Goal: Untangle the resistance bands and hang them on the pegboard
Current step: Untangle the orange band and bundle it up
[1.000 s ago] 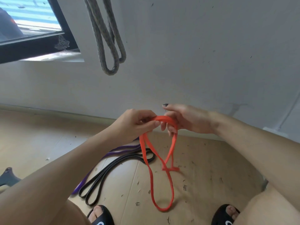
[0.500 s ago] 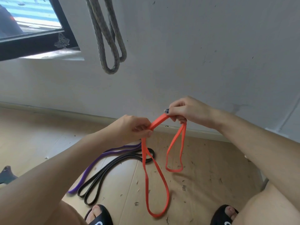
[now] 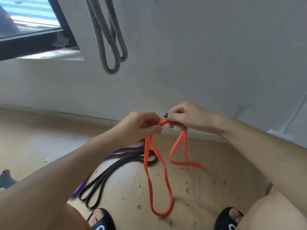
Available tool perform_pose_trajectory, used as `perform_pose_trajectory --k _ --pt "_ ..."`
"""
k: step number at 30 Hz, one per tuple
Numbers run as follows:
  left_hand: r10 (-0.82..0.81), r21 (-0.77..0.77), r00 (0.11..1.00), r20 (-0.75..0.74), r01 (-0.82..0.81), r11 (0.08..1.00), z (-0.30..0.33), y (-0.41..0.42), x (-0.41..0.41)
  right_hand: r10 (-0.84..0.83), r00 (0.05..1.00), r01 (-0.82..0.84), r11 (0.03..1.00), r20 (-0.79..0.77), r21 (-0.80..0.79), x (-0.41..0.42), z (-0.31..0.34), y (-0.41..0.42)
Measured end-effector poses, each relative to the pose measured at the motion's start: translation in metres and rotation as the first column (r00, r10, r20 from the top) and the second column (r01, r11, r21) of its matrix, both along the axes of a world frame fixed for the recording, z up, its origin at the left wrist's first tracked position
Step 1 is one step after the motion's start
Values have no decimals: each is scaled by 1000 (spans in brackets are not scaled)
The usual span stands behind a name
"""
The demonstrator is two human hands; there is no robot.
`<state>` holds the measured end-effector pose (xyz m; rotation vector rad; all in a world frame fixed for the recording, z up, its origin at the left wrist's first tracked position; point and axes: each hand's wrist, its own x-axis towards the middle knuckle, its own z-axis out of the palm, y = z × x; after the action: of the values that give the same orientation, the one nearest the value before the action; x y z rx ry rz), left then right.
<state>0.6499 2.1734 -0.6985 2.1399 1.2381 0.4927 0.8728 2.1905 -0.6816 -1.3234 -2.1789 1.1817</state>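
Both hands, left (image 3: 141, 126) and right (image 3: 186, 116), pinch one orange band (image 3: 163, 165). Two bands on floor (image 3: 199, 188): one black (image 3: 116, 170), one purple (image 3: 126, 151).

Black slides (image 3: 101, 220) (white logo), bare arms

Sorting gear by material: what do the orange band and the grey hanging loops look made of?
Orange band: likely rubber or latex, matte; a thin flat strip drooping limply from both hands. Grey hanging loops: seemingly braided fibre rope, dull, with a visible woven texture.
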Motion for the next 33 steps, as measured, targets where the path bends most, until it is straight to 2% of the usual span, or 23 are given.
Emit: perform_pose_trajectory --k 2,4,7,10,14,17,20,26,30,33 --pt "-29 -34 1000 3 29 999 -1 0 -1 -36 998 36 999 -46 -5 6 4 2" --pt "-91 -61 994 -56 87 994 -2 -2 2 -65 995 64 998 -80 -14 13 6 3" --pt "-133 -49 984 -122 128 991 -5 -4 4 -56 998 56 998 -9 -7 18 6 2" --pt "-109 -11 992 -67 109 994 -3 -4 3 -38 998 40 998 44 -50 21 8 3" --pt "-65 8 997 47 64 998 3 -6 8 8 1000 -11 982 -13 -188 11 9 -1" --pt "-53 -26 994 97 56 998 2 -6 8 11 1000 -10 992 8 -125 3 5 -3" --pt "-26 -74 994 105 34 997 -4 -3 2 -6 1000 5 997 -9 -71 8 8 -1" --pt "-124 -32 992 -32 123 992 -12 -3 -6 -48 998 45 996 -36 -81 19 12 1" --pt "-81 7 997 -3 81 997 -6 -4 -1 -24 1000 21 987 -16 -157 16 13 0" --pt "-63 -16 997 51 64 998 -1 -5 2 -6 1000 5 991 -7 -133 8 10 -3"
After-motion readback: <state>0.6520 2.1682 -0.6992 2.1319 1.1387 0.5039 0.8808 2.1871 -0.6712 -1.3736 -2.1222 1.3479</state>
